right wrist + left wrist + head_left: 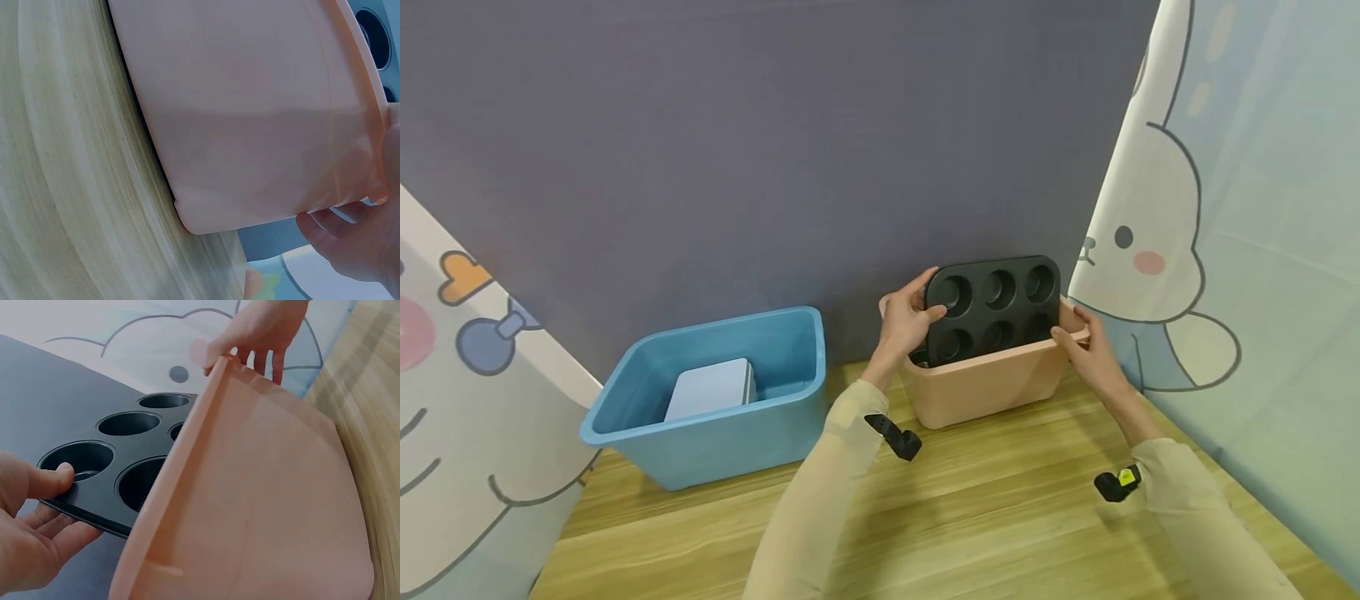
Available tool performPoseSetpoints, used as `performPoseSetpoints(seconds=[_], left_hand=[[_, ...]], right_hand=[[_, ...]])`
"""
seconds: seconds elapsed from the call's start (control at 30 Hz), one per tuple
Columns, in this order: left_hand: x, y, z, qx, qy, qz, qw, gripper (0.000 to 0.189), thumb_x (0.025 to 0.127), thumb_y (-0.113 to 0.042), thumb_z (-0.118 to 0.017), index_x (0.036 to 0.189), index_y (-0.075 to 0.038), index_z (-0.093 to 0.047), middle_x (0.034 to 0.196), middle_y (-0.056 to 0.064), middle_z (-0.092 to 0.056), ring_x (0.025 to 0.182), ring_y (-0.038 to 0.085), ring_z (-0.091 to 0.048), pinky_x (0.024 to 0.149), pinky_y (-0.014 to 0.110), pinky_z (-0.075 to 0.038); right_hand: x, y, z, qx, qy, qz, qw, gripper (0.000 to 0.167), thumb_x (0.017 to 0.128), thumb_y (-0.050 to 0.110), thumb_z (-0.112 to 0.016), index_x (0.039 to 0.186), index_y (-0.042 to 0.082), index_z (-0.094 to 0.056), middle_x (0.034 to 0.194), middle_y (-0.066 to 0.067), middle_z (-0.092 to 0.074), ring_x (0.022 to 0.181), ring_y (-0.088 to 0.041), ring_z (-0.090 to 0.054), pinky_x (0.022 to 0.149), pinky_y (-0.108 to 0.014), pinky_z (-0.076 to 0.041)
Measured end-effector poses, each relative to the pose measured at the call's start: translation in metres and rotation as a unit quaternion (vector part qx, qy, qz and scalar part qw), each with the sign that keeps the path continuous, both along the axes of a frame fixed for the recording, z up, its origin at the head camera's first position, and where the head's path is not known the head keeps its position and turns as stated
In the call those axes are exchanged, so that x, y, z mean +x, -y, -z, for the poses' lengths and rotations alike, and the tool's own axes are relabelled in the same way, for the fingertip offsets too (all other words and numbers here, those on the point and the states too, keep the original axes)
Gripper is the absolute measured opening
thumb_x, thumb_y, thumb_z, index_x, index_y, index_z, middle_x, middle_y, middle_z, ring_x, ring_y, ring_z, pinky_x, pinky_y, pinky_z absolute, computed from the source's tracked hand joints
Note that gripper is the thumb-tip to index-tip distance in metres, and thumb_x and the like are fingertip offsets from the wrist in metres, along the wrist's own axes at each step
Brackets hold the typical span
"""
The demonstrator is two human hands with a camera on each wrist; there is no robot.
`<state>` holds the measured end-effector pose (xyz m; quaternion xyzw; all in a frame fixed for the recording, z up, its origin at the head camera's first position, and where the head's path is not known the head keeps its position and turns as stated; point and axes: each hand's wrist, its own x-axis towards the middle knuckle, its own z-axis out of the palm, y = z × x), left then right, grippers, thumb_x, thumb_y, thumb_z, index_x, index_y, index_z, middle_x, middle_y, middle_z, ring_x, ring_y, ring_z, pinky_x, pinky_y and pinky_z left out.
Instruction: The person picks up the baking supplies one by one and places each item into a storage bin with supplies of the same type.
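Note:
A dark six-cup muffin tin (pixel 998 304) stands on edge, its lower part inside a peach plastic bin (pixel 985 387). My left hand (pixel 904 325) pinches the tin's left edge, with the thumb by the top corner cup and the fingers behind, as the left wrist view (pixel 44 519) also shows. At the bin's right end my right hand (pixel 1093 354) grips the rim, thumb on the near side and fingers curled round the end. The right wrist view has that hand (pixel 362 240) under the rim's corner. The tin's bottom edge is hidden by the bin's front wall.
A blue plastic bin (pixel 730 446) stands to the left with white flat boxes or lids (pixel 709 390) inside it. Both bins sit on a wood-grain table (pixel 970 517). A grey panel (pixel 760 167) rises behind, and cartoon-printed curtains (pixel 1247 250) flank both sides.

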<state>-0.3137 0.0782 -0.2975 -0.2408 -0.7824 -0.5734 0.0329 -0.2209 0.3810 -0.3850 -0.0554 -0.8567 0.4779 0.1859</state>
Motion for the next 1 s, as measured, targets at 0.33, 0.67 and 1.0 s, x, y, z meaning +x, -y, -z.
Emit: performPoseSetpoints(seconds=[0.33,0.67,1.0], left_hand=[[-0.003,-0.002,0.012,-0.062,-0.029,0.047,0.9965,0.065,0.094,-0.007,-0.068,0.150,-0.031,-0.044,0.053,-0.002,-0.035,0.044,0.012,-0.027,0.046,0.025,-0.026],[0.000,-0.003,0.008,-0.188,-0.011,-0.009,0.9821,0.075,0.096,-0.010,-0.064,0.159,-0.023,-0.025,0.131,0.025,-0.056,0.042,0.013,-0.037,0.044,0.025,-0.033],[0.003,0.005,0.018,-0.241,-0.058,-0.041,0.9680,0.051,0.099,-0.017,-0.061,0.147,-0.015,-0.046,0.153,0.014,-0.038,0.136,0.031,-0.044,0.098,0.043,-0.049]], right_hand=[[-0.004,-0.001,0.002,-0.003,-0.001,0.000,1.0000,0.078,0.103,0.040,-0.047,0.159,0.007,-0.005,0.154,-0.032,-0.023,0.098,-0.002,-0.045,0.073,-0.012,-0.043],[-0.003,0.002,-0.002,-0.027,-0.007,-0.010,0.9996,0.078,0.104,0.039,-0.046,0.159,0.006,-0.002,0.155,-0.036,-0.017,0.125,-0.040,-0.042,0.075,-0.009,-0.040],[0.000,0.005,-0.006,-0.036,-0.014,-0.012,0.9992,0.076,0.104,0.034,-0.047,0.158,0.001,-0.005,0.153,-0.038,-0.020,0.118,-0.032,-0.046,0.075,-0.008,-0.041]])
